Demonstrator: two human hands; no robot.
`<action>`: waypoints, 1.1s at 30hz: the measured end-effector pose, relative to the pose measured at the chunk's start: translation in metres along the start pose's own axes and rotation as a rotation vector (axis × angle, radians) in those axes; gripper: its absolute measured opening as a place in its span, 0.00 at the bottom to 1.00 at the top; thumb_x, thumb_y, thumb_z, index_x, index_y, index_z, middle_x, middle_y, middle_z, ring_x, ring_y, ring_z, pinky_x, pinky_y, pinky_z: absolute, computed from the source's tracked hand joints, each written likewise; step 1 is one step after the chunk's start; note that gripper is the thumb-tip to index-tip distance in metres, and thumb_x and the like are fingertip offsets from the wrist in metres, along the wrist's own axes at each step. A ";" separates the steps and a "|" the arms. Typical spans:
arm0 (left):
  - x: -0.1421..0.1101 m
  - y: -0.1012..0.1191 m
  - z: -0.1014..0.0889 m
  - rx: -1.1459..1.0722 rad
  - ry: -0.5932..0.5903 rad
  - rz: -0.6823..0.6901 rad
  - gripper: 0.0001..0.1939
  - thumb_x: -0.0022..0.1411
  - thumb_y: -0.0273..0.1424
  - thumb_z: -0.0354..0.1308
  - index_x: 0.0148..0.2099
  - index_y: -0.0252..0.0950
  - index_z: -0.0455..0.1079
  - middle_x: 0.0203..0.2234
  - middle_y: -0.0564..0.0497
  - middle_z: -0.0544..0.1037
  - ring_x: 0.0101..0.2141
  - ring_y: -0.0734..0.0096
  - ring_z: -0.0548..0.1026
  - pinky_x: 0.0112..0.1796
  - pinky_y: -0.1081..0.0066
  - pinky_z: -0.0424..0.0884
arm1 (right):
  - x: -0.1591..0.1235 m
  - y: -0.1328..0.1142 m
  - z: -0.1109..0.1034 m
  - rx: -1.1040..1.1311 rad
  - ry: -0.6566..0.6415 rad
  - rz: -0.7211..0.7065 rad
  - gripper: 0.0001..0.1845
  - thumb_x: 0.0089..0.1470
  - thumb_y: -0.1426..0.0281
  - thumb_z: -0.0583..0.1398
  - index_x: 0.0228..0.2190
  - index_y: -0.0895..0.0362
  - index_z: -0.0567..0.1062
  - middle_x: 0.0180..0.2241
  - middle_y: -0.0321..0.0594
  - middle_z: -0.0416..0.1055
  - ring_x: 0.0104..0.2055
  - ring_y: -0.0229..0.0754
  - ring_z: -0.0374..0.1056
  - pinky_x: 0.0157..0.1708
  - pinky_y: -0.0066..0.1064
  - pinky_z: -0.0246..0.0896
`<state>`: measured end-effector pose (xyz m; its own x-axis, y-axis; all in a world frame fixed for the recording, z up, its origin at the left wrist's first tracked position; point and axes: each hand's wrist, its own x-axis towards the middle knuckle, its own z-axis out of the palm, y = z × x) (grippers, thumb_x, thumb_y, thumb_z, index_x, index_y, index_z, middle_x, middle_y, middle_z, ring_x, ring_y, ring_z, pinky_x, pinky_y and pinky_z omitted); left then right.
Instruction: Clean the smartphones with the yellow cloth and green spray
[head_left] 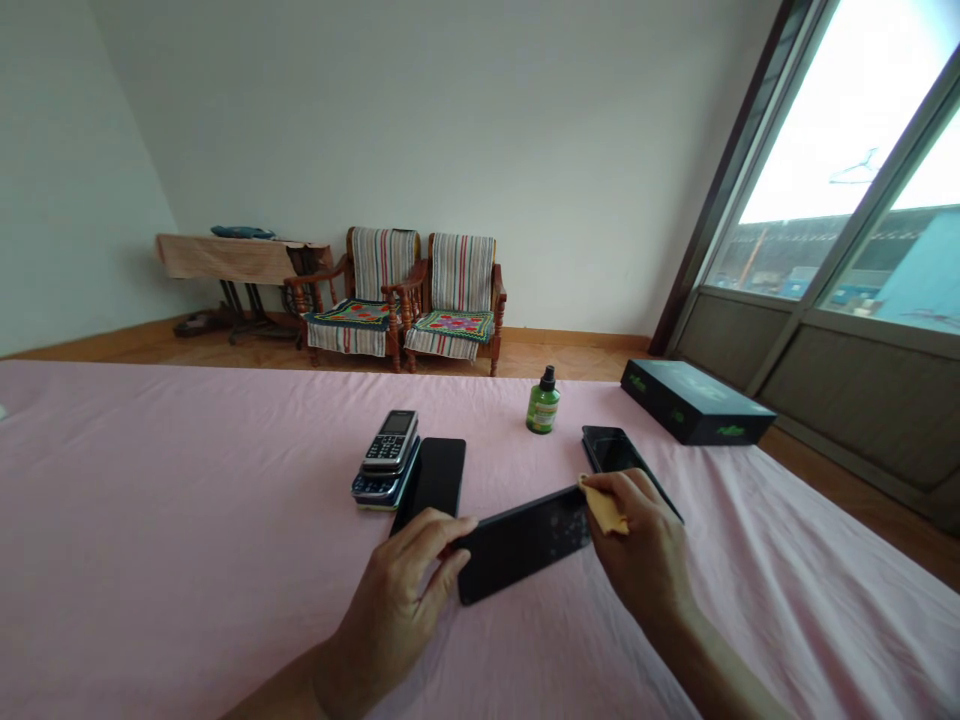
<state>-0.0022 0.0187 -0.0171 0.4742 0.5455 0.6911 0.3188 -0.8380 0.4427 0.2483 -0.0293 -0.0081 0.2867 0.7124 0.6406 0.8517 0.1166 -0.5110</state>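
**Head view**

Left hand (394, 610): fingers closed, gripping the left end of the black smartphone (521, 545), whose dark glass shows specks.

Right hand (637, 540): fingers closed on a yellow cloth (606, 508), pressing it against the smartphone's right end.

Writing: nothing legible; the green spray bottle (543, 405) has an unreadable label, and the black box (697, 402) has unreadable green marks.

Beyond the smartphone, left: a keypad phone stack (386, 458) beside a black phone (435, 480).

Beyond the smartphone, right: a dark phone (611, 450), partly behind the right hand.

Under the smartphone: a pink bedsheet (225, 500).

Far beyond the smartphone: two striped wooden armchairs (390, 300) beside a draped table (225, 258).
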 end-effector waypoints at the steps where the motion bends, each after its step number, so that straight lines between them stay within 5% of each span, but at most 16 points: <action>1: 0.000 -0.001 0.000 -0.003 -0.003 0.002 0.14 0.64 0.20 0.53 0.50 0.38 0.69 0.35 0.50 0.75 0.33 0.72 0.75 0.36 0.75 0.72 | 0.000 0.000 0.001 -0.004 -0.006 0.001 0.10 0.50 0.77 0.57 0.35 0.56 0.73 0.35 0.41 0.69 0.34 0.43 0.68 0.32 0.31 0.63; 13: 0.001 -0.002 0.001 -0.030 0.003 0.018 0.14 0.64 0.19 0.53 0.50 0.37 0.69 0.35 0.50 0.75 0.35 0.73 0.76 0.37 0.77 0.72 | -0.006 -0.003 0.011 0.063 0.029 -0.065 0.11 0.50 0.79 0.54 0.35 0.55 0.73 0.35 0.40 0.70 0.35 0.41 0.70 0.33 0.29 0.64; 24: 0.001 -0.001 0.000 -0.009 -0.008 0.003 0.14 0.64 0.20 0.53 0.50 0.37 0.69 0.35 0.50 0.75 0.34 0.72 0.75 0.37 0.76 0.72 | -0.015 -0.016 0.014 0.235 -0.129 -0.256 0.25 0.45 0.85 0.51 0.42 0.54 0.71 0.39 0.41 0.70 0.40 0.41 0.70 0.38 0.28 0.65; 29: -0.001 -0.002 0.001 -0.018 -0.005 -0.015 0.15 0.64 0.20 0.54 0.50 0.38 0.69 0.35 0.51 0.74 0.35 0.72 0.75 0.37 0.75 0.72 | -0.005 -0.004 0.007 0.062 0.085 -0.040 0.09 0.48 0.78 0.57 0.33 0.56 0.72 0.32 0.39 0.69 0.32 0.41 0.68 0.30 0.30 0.63; 33: 0.000 -0.003 0.001 -0.022 -0.006 -0.013 0.15 0.63 0.20 0.54 0.51 0.39 0.68 0.35 0.51 0.74 0.35 0.72 0.75 0.38 0.75 0.72 | 0.000 0.007 0.007 0.037 0.044 0.007 0.07 0.49 0.76 0.58 0.32 0.56 0.73 0.32 0.39 0.69 0.31 0.41 0.67 0.30 0.30 0.62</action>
<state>-0.0026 0.0213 -0.0192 0.4747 0.5563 0.6820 0.3067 -0.8309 0.4643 0.2511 -0.0241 -0.0156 0.3123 0.6823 0.6610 0.8328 0.1381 -0.5361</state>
